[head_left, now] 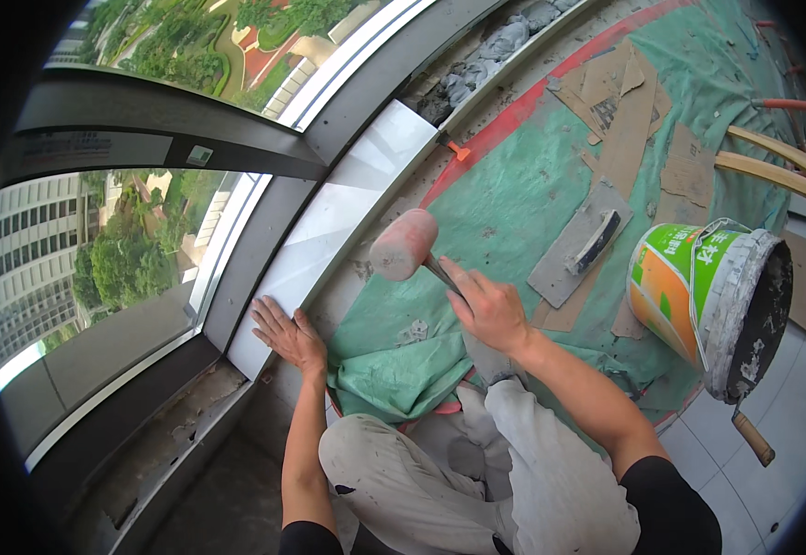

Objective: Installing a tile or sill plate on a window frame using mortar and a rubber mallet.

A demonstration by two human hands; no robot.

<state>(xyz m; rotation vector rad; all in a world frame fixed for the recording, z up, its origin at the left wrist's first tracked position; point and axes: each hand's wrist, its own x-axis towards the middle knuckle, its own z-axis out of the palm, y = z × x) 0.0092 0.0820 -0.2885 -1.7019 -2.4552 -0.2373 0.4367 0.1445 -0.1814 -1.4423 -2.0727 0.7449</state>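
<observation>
My right hand (488, 310) is closed round the handle of a rubber mallet (405, 245). The mallet's pinkish, dusty head is raised in the air, apart from the white slab beside the window. My left hand (290, 335) lies flat with fingers spread on the near end of that white stone sill slab (343, 196). The slab runs along the foot of the window frame. An orange clip-like piece (458, 151) sits at its far outer edge.
A grey trowel (581, 242) lies on cardboard (639, 102) over green sheeting (477, 231). At the right, a mortar-caked bucket (713, 301) stands tilted, a wooden-handled tool (753, 437) beside it. Grey mortar lumps (505, 42) fill the far sill trough; the near trough (181, 430) is bare.
</observation>
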